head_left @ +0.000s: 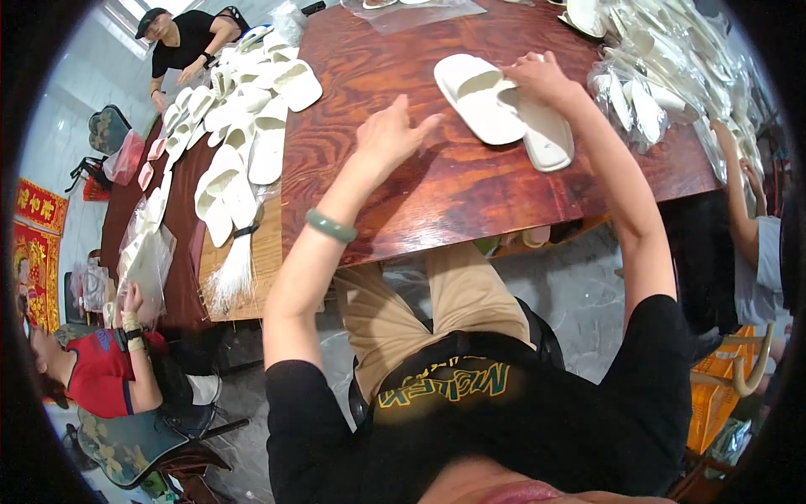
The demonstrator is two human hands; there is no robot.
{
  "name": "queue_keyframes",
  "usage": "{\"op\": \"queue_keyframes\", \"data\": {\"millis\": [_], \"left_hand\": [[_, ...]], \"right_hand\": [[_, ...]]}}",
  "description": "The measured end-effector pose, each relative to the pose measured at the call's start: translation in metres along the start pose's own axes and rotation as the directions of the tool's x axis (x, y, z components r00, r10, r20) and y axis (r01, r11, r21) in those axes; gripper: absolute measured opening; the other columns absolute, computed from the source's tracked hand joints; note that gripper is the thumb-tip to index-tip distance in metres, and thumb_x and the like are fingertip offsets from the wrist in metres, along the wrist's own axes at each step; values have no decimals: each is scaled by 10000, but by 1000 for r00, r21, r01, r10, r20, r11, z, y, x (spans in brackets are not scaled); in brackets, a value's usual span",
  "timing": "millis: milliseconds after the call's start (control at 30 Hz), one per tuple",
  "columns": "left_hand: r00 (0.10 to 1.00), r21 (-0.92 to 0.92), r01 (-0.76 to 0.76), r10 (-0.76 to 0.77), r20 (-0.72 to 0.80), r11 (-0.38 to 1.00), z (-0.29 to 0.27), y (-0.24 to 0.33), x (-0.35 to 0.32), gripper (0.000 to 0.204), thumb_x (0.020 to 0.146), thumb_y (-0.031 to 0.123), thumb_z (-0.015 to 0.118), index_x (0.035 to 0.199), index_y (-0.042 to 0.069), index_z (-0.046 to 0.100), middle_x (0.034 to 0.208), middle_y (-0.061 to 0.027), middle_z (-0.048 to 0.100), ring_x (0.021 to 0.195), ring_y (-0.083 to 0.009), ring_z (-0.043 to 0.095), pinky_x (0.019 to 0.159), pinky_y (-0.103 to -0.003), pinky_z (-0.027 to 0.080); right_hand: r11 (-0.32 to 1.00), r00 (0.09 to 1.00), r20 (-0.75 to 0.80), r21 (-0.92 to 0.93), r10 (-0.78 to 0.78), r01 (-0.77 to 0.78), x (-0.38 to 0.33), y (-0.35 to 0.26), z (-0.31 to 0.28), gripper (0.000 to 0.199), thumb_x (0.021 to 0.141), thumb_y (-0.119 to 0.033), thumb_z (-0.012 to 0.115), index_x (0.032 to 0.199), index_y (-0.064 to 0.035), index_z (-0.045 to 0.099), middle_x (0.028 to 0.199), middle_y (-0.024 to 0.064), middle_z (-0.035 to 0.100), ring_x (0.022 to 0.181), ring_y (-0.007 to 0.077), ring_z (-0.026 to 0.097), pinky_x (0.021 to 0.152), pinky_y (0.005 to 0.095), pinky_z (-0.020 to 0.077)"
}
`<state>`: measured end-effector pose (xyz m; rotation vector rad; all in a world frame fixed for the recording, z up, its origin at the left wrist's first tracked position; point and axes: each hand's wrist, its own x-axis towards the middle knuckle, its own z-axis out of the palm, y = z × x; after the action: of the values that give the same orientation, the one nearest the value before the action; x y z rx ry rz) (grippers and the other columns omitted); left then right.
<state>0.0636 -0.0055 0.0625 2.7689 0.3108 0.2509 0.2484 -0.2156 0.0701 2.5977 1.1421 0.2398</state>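
Two white slippers lie side by side on the reddish-brown wooden table (361, 202) in front of me. The left slipper (478, 113) is turned with its open toe strap up. The right slipper (550, 143) partly overlaps with it. My right hand (537, 81) reaches over the pair with bent fingers closed on the right slipper's upper part, though its fingertips are partly hidden. My left hand (390, 134) hovers above the table, left of the pair, with thumb and forefinger apart and nothing in it. A green bangle (332, 226) circles my left wrist.
Loose white slippers (269, 139) are heaped at the left, beside a bundle of thin white strips (233, 273). Bagged slippers (646, 105) cover the table's right side. A clear plastic bag (411, 13) lies at the far edge. Co-workers sit at left, far left and right.
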Motion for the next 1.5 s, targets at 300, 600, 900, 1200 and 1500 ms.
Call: {"op": "queue_keyframes", "data": {"millis": [300,600,900,1200,1500], "left_hand": [[991,13,40,-38,-127,999,21,-69,34,438,873,443,505,1050,43,501,945,-206,625,929,-375,594,773,-460,455],[968,-4,173,-171,-183,985,18,-88,15,555,795,531,574,1016,23,591,877,-185,655,895,-333,624,760,-423,466],[985,-114,174,-174,11,978,13,-79,10,684,700,644,604,1014,37,621,888,-152,664,894,-293,636,797,-405,476],[969,-30,242,-240,64,970,9,-60,-4,800,526,642,715,898,-64,663,874,-209,668,846,-309,656,750,-388,509],[908,-736,418,-232,348,533,-3,-90,-50,285,812,248,664,605,73,578,553,67,482,428,-25,360,385,-193,276]], "right_hand": [[752,949,-185,579,-255,315,1,-86,-6,374,906,-202,465,1280,-186,467,1171,146,538,1112,322,468,936,441,377],[769,938,-307,557,-158,312,14,-99,13,420,894,-231,525,1301,-160,451,1234,155,501,1151,337,436,962,447,360],[795,941,-332,589,72,146,25,-81,33,467,820,-71,437,1277,-166,448,1199,161,527,1108,372,462,927,475,383],[732,940,-339,650,42,202,29,-112,33,418,876,-109,453,1291,-162,454,1254,158,503,1155,373,435,970,453,363],[637,876,-463,637,-136,435,7,-128,25,395,885,-179,495,1279,-173,468,1201,158,538,1123,356,478,934,458,396]]}}
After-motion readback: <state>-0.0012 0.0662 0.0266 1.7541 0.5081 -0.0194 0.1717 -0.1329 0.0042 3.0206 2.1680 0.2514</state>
